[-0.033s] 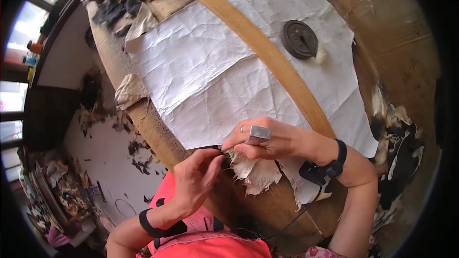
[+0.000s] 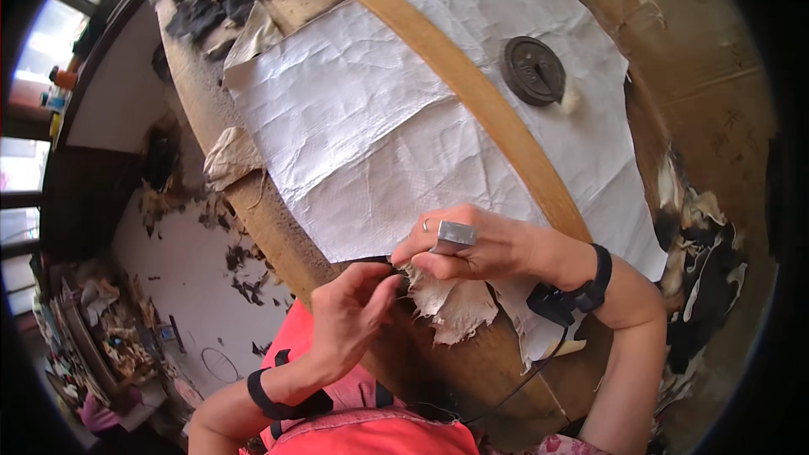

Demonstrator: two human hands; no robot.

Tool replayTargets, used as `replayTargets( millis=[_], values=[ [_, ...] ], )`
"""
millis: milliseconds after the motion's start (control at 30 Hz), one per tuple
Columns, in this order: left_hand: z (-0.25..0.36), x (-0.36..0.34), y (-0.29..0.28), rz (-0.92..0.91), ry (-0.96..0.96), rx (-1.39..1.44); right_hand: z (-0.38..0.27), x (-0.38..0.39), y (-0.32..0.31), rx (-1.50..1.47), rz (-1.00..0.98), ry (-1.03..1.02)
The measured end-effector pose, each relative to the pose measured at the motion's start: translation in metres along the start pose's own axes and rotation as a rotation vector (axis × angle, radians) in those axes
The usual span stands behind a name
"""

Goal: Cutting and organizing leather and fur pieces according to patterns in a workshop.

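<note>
My right hand (image 2: pixel 472 244) is closed, thumb and fingers pinching the upper edge of a ragged, cream-coloured piece of hide (image 2: pixel 455 307). A wide grey metal band (image 2: pixel 453 238) sits on one of its fingers, and a thin ring on another. Close beside it, my left hand (image 2: pixel 350 312) pinches a dark edge at the hide's left side, which looks like fur. Both hands meet just below the near edge of a creased white sheet (image 2: pixel 362 152). Whether a needle or thread is between the fingertips is too small to make out.
On the sheet lie a long curved wooden strip (image 2: pixel 472 97) and a round dark metal weight (image 2: pixel 533 72) with a pale tuft. Dark and cream fur scraps (image 2: pixel 202 8) heap at the far left, more (image 2: pixel 708 261) at the right. A cloth scrap (image 2: pixel 232 158) hangs on the board's left edge.
Both hands keep their pinch on the hide. The view has shifted very slightly, and my left hand sits a touch further right.
</note>
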State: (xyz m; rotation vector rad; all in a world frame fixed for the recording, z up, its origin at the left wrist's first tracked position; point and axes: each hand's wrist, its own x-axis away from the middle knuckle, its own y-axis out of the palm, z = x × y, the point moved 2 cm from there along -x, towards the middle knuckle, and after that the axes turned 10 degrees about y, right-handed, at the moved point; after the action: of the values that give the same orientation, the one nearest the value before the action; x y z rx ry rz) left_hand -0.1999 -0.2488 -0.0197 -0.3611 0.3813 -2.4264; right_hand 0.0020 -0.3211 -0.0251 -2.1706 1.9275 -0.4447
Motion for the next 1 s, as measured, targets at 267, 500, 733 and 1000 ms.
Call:
replayTargets(
  millis=[267,500,733,1000],
  values=[
    [0.000,0.005,0.020,0.070,-0.555,0.491,0.004,-0.025,0.001,0.116,-0.154,-0.051],
    [0.001,0.009,0.033,0.167,-0.428,0.569,0.007,-0.036,0.007,0.248,-0.126,-0.164],
    [-0.001,0.011,0.044,0.204,-0.288,0.482,0.010,-0.038,0.016,0.231,0.064,-0.249],
    [-0.012,0.013,0.037,0.222,0.230,-0.193,0.014,-0.033,0.017,0.243,0.111,-0.230]
  ],
)
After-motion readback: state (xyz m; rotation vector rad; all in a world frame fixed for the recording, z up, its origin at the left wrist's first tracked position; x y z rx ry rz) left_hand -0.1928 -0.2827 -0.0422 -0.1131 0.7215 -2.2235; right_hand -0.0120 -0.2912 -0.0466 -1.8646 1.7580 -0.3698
